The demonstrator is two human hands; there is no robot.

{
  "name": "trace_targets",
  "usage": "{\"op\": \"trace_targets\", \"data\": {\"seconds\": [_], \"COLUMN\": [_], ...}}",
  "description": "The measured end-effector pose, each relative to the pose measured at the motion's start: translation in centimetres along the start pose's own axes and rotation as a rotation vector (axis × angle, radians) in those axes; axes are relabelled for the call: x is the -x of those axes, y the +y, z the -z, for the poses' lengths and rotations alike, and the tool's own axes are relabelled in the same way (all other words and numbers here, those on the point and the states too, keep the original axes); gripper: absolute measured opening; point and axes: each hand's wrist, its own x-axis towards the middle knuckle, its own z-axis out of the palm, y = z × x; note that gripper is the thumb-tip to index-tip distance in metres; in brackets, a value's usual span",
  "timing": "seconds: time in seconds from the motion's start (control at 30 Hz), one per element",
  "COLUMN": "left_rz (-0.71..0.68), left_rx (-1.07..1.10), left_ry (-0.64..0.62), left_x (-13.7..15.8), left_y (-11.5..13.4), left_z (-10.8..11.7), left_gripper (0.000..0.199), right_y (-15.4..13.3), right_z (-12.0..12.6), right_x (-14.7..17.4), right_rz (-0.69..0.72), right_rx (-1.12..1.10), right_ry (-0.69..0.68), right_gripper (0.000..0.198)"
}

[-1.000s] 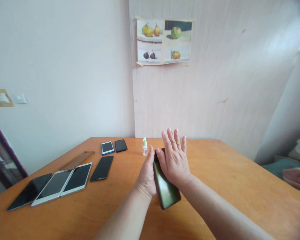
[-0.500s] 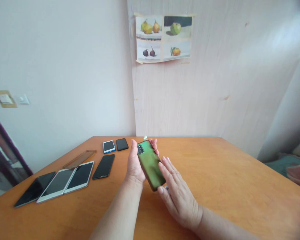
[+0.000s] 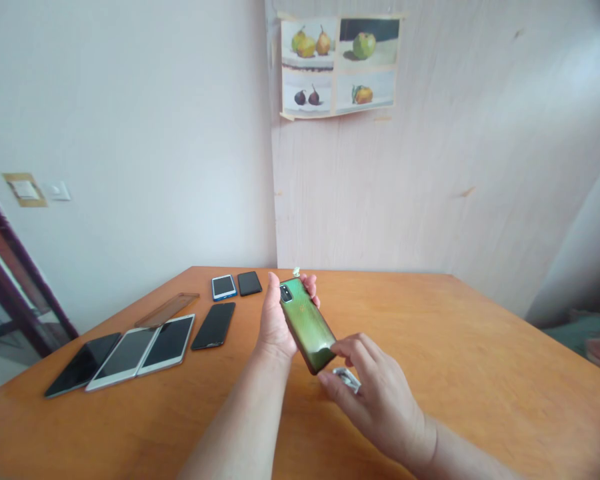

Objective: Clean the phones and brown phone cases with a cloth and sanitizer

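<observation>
A smartphone (image 3: 307, 327) with a shiny green back lies tilted in my left hand (image 3: 275, 323), back side up and camera block at the top left. My left thumb runs along its left side, and the fingertips wrap over its upper right edge. At the phone's lower end, my right hand (image 3: 375, 387) has its bent fingers and thumb at the bottom corner and edge. A small white object (image 3: 347, 379) shows behind the right fingers, partly hidden; I cannot make out what it is.
Left on the wooden table (image 3: 430, 347) lie a black phone (image 3: 213, 326), a blue-edged phone (image 3: 223, 287), another dark phone (image 3: 250, 283), a brown see-through phone case (image 3: 167, 310), two white tablets (image 3: 167, 345) and a dark tablet (image 3: 83, 365). A small pale item (image 3: 297, 272) is at the back edge.
My right hand has gone from flat, stretched fingers along the phone's side to bent fingers at its lower end. More of the white object shows. The view has shifted slightly.
</observation>
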Motion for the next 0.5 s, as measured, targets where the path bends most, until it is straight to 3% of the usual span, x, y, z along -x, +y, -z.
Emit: {"op": "trace_targets", "data": {"seconds": [0.07,0.17,0.33,0.5], "left_rz": [-0.004,-0.005,0.031,-0.004], "left_rx": [0.006,-0.011,-0.098,-0.118], "left_ry": [0.035,0.166,0.367,0.314], "left_x": [-0.2,-0.5,-0.9,-1.3], "left_y": [-0.1,-0.4,-0.8,-1.3], "left_z": [0.2,0.5,1.0,1.1], "left_gripper": [0.053,0.050,0.064,0.042], "right_y": [-0.5,-0.7,0.1,1.6], "right_z": [-0.3,-0.6,-0.5,-0.3], "right_x": [-0.2,-0.6,-0.5,-0.6], "right_rz": [-0.011,-0.063,-0.094,-0.246], "right_rx": [0.075,0.090,-0.149,-0.443], "right_ry": [-0.058,-0.100,-0.078,-0.002], "right_gripper": [0.037,0.029,0.026,0.026]}}
